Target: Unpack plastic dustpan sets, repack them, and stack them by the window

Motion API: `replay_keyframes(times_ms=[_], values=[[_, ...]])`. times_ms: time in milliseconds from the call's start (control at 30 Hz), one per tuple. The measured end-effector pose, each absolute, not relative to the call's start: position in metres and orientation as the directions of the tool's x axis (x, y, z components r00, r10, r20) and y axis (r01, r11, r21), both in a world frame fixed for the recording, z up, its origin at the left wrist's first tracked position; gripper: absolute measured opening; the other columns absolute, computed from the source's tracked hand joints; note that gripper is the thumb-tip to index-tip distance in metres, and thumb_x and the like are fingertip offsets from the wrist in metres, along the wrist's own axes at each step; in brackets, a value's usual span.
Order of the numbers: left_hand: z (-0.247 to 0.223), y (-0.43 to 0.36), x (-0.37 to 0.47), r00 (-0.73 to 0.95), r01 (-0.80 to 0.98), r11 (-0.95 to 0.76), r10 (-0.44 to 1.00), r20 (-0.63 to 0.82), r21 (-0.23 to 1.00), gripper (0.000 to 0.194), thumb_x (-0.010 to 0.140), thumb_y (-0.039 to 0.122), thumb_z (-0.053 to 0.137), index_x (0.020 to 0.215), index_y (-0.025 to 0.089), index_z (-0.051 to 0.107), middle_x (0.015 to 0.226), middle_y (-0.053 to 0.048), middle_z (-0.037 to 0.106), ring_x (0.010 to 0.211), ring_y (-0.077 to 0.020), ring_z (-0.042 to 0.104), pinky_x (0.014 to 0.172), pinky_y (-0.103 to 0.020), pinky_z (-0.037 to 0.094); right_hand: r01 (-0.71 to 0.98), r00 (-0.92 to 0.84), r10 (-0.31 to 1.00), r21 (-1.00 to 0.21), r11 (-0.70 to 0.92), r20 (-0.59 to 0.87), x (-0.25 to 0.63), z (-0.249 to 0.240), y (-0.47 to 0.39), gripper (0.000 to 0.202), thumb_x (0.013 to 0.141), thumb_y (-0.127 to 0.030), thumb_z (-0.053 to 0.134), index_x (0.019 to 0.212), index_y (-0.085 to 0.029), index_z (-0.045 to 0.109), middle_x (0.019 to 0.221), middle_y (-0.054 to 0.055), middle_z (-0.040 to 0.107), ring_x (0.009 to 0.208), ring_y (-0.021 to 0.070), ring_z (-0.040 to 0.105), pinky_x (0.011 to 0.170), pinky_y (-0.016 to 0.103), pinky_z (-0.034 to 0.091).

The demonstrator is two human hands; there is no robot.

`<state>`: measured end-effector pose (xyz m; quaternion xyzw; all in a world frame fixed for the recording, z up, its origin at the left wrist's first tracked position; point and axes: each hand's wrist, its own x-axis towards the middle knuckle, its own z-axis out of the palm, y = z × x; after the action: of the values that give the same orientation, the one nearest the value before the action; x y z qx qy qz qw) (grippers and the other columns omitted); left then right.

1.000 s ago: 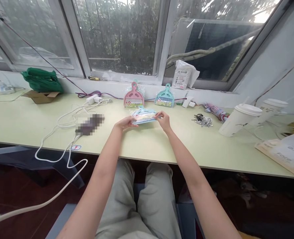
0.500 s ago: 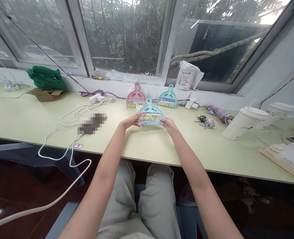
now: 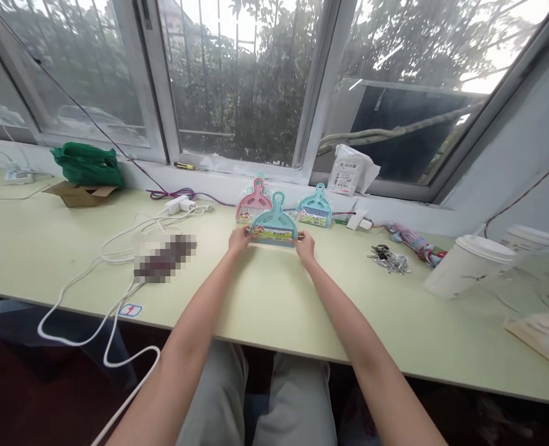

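Observation:
A teal dustpan-and-brush set (image 3: 274, 224) in clear wrapping, with a printed label across it, is held upright just above or on the table. My left hand (image 3: 240, 239) grips its left lower corner, and my right hand (image 3: 305, 244) grips the right one. Behind it, a pink dustpan set (image 3: 257, 197) leans by the wall, partly covered, with a teal edge showing behind it. To the right a second teal dustpan set (image 3: 315, 207) leans against the wall under the window.
On the left lie white cables (image 3: 109, 254), a pixelated dark item (image 3: 165, 259) and a cardboard box (image 3: 82, 194) with a green bag (image 3: 87, 164). To the right are keys (image 3: 390, 259), a folded umbrella-like bundle (image 3: 414, 243) and white cups (image 3: 472, 266). A white package (image 3: 351, 171) rests on the sill.
My hands have moved the teal dustpan set away from me, toward the pink one, and it now stands more upright. The camera view has tilted up.

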<state>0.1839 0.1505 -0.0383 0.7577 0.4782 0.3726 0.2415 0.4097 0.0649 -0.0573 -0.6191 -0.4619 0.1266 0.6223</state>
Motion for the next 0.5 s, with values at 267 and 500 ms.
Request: replay_keyframes(times_ms=[267,500], values=[[-0.054,0.211,0.167,0.197,0.698,-0.394,0.908,0.369,0.598,0.03,0.088,0.036,0.051,0.114,0.023,0.059,0.093,-0.01,0.068,0.09,-0.0274,0.064,0.073,-0.033,0.044,0.679,0.446,0.665,-0.71,0.185,0.599,0.38,-0.073,0.153,0.012,0.074,-0.027,0.055,0.081,-0.023,0.047,0.092,0.008,0.06,0.088,0.0245,0.058,0.082,0.039,0.047],[-0.06,0.261,0.178,0.106,0.63,-0.439,0.866,0.488,0.641,0.04,0.09,0.02,0.046,0.13,0.021,0.046,0.12,-0.014,0.051,0.096,-0.0224,0.062,0.08,-0.033,0.047,0.806,0.399,0.642,-0.584,0.094,0.654,0.376,-0.07,0.198,0.028,0.08,-0.023,0.054,0.108,-0.019,0.05,0.13,0.019,0.045,0.128,0.0326,0.038,0.103,0.05,0.036]])
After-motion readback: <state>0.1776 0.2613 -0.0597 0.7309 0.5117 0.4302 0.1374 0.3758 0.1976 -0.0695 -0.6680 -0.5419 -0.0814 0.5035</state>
